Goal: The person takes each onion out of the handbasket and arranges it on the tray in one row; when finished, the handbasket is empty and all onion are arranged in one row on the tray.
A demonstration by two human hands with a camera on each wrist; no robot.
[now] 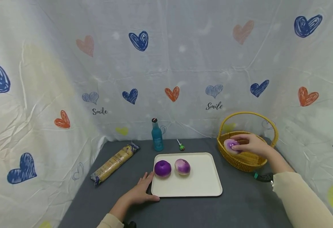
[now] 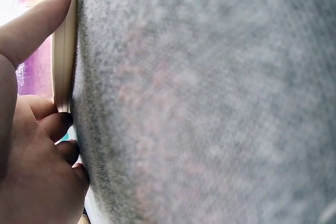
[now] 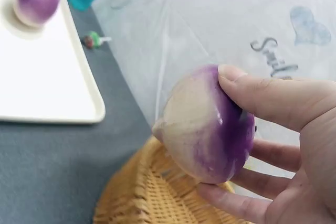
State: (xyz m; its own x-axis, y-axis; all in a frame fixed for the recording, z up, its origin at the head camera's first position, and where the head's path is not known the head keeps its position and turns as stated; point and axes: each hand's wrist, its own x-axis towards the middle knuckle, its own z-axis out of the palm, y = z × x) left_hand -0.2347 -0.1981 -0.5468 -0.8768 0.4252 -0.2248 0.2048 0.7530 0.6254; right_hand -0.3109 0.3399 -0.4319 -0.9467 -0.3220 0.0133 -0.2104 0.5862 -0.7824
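Note:
Over the basket [image 1: 242, 166], my right hand [image 1: 249, 145] pinches a purple-and-white turnip [image 3: 207, 129] between its thumb and fingers. The turnip's pale pointed tip faces away from the palm, and the wicker shows below it. My left hand [image 1: 139, 190] rests against the left edge of the cream tray [image 1: 196, 186], thumb at the near corner and fingers spread along the side. Close up in the left wrist view, the thumb lies on the tray rim [image 2: 64, 72]. On the tray sit a deep purple turnip [image 1: 162, 168] and a paler turnip [image 1: 182, 167], side by side.
A blue bottle [image 1: 157, 137] stands behind the tray, with a small green lollipop [image 1: 181, 146] to its right. A long yellow packet [image 1: 115, 163] lies at the left. The basket's arched handle [image 1: 247, 113] rises behind the right hand. A patterned curtain surrounds the grey table.

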